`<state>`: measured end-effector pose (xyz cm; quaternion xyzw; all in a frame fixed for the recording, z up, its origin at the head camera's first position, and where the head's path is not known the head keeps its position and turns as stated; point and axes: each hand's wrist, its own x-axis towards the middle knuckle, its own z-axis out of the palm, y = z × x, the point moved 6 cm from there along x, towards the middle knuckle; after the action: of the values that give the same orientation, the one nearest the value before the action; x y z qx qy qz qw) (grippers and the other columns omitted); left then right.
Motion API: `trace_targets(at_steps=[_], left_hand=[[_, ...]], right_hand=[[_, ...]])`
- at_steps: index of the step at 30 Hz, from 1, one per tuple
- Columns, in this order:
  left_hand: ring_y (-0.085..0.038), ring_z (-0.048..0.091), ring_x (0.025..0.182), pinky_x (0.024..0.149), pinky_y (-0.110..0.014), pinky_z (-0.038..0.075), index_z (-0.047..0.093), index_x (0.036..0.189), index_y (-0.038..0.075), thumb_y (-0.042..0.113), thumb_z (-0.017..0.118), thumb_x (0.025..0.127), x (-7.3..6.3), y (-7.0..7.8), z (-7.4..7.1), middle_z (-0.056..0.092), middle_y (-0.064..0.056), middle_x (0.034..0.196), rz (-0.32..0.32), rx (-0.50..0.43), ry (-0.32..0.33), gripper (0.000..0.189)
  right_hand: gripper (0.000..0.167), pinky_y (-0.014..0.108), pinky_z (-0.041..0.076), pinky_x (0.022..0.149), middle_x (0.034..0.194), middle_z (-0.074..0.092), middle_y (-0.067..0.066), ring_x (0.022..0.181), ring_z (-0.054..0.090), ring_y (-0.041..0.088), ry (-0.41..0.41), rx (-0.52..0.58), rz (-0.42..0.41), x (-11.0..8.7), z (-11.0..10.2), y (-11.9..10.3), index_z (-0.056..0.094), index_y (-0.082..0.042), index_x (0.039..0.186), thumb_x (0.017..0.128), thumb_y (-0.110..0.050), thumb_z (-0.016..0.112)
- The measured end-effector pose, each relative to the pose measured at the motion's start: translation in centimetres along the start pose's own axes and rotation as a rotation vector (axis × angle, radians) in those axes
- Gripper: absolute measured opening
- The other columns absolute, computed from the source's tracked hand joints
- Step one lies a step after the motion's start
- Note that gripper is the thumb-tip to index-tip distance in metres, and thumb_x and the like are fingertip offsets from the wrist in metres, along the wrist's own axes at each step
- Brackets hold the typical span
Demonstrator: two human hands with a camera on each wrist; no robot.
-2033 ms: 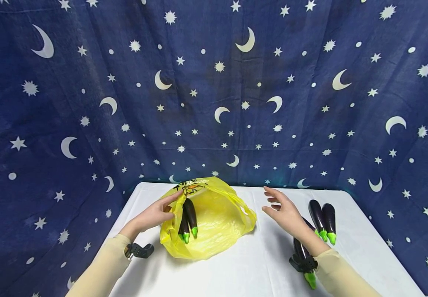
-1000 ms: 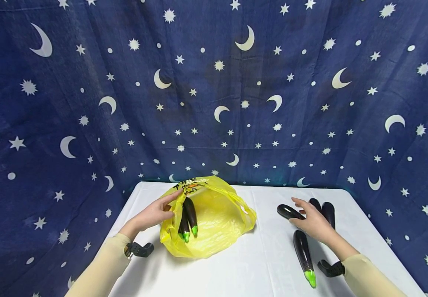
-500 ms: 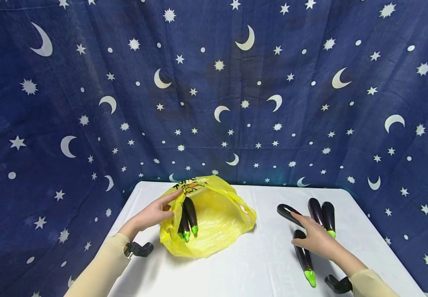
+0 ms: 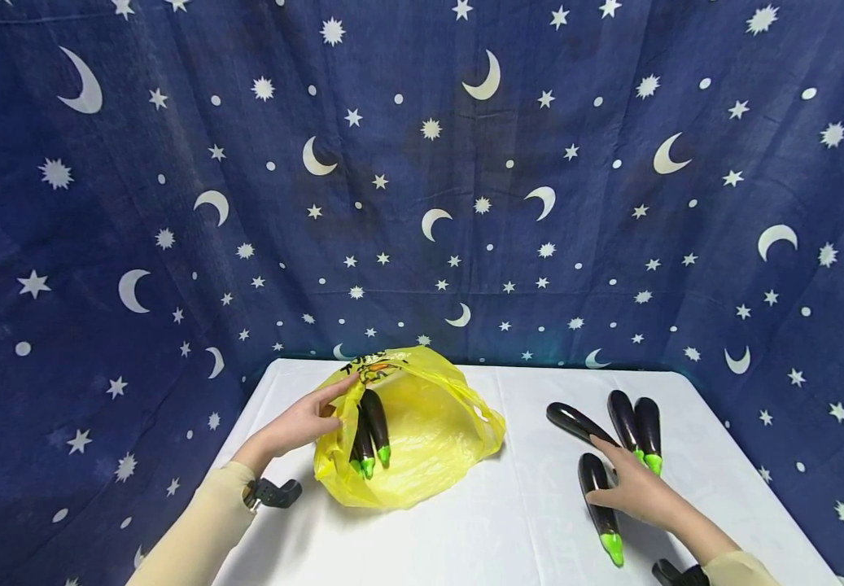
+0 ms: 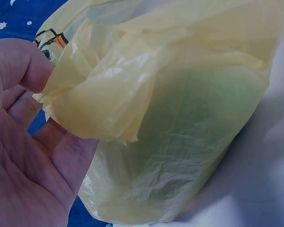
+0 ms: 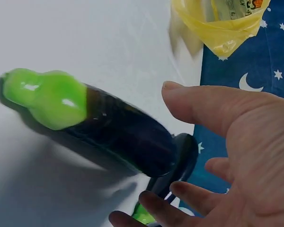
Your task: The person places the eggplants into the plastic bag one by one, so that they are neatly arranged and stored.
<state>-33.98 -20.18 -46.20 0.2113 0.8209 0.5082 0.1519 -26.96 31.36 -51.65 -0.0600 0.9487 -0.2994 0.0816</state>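
A yellow plastic bag [image 4: 432, 439] lies with its mouth toward me. Through the mouth show three dark eggplants [image 4: 375, 423] with green stem ends. My left hand [image 4: 300, 425] holds the bag's left rim between thumb and fingers; the left wrist view shows the thumb over the folded film [image 5: 99, 94]. My right hand [image 4: 637, 492] hovers over the nearest eggplant [image 4: 603, 521] on the right, thumb and fingers spread either side of it. In the right wrist view a gap shows between the thumb and that eggplant [image 6: 123, 127].
Beyond the right hand, another eggplant [image 4: 571, 419] lies slanted, and two more, a left one [image 4: 621, 415] and a right one [image 4: 648, 423], lie side by side. All rest on a white-covered table [image 4: 480, 537]. A blue star-and-moon curtain [image 4: 422, 203] hangs behind.
The right hand has moved from beside the bag out to the right, then back toward me to the nearest eggplant. The left hand stays at the bag's rim.
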Motion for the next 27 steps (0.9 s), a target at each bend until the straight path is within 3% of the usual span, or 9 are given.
trace_targets(at_steps=[5, 8, 11, 14, 18, 27], left_hand=[[-0.029, 0.056, 0.126, 0.100, -0.037, 0.047, 0.027, 0.164, 0.028, 0.003, 0.062, 0.094, 0.0, 0.0, 0.0, 0.025, -0.004, 0.167, -0.005, 0.002, -0.005, 0.082], [-0.029, 0.056, 0.127, 0.099, -0.036, 0.048, 0.027, 0.164, 0.027, 0.002, 0.062, 0.094, 0.0, 0.0, 0.0, 0.025, -0.004, 0.167, 0.002, -0.002, -0.007, 0.082], [-0.031, 0.054, 0.130, 0.100, -0.036, 0.047, 0.027, 0.164, 0.026, 0.002, 0.062, 0.093, 0.0, 0.1, 0.1, 0.024, -0.004, 0.168, 0.006, -0.010, -0.007, 0.082], [-0.032, 0.052, 0.133, 0.102, -0.039, 0.046, 0.027, 0.164, 0.027, 0.003, 0.062, 0.093, 0.0, 0.1, 0.1, 0.023, -0.005, 0.168, 0.000, -0.007, -0.003, 0.082], [-0.033, 0.051, 0.133, 0.103, -0.040, 0.045, 0.027, 0.164, 0.026, 0.003, 0.062, 0.093, 0.0, 0.1, 0.1, 0.023, -0.005, 0.168, 0.000, -0.009, 0.000, 0.082], [-0.032, 0.050, 0.135, 0.104, -0.039, 0.044, 0.027, 0.164, 0.028, 0.002, 0.061, 0.093, 0.1, -0.1, 0.1, 0.022, -0.004, 0.168, 0.001, -0.019, -0.009, 0.083]], right_hand=[[0.105, 0.072, 0.039, 0.097, 0.148, 0.035, 0.044, 0.134, 0.035, 0.062, -0.037, 0.098, 0.072, -0.4, 0.4, 1.2, 0.024, 0.008, 0.157, 0.081, -0.032, 0.086], [0.103, 0.065, 0.047, 0.091, 0.142, 0.039, 0.045, 0.125, 0.046, 0.060, -0.051, 0.179, 0.130, -0.6, 0.5, 1.6, 0.022, 0.008, 0.157, 0.084, -0.029, 0.083], [0.099, 0.054, 0.054, 0.077, 0.135, 0.044, 0.043, 0.107, 0.060, 0.046, -0.052, 0.296, 0.190, -0.8, 0.6, 2.0, 0.020, 0.009, 0.157, 0.085, -0.022, 0.082], [0.097, 0.048, 0.057, 0.067, 0.124, 0.051, 0.036, 0.095, 0.061, 0.030, -0.052, 0.395, 0.244, -1.0, 0.8, 2.5, 0.021, 0.009, 0.156, 0.085, -0.016, 0.081], [0.093, 0.050, 0.058, 0.069, 0.117, 0.056, 0.027, 0.094, 0.063, 0.030, -0.062, 0.433, 0.287, -0.9, 1.2, 3.2, 0.021, 0.011, 0.154, 0.086, -0.018, 0.080], [0.091, 0.044, 0.060, 0.068, 0.122, 0.051, 0.032, 0.090, 0.063, 0.029, -0.057, 0.487, 0.384, -1.1, 1.6, 4.2, 0.025, 0.010, 0.152, 0.085, -0.018, 0.081]])
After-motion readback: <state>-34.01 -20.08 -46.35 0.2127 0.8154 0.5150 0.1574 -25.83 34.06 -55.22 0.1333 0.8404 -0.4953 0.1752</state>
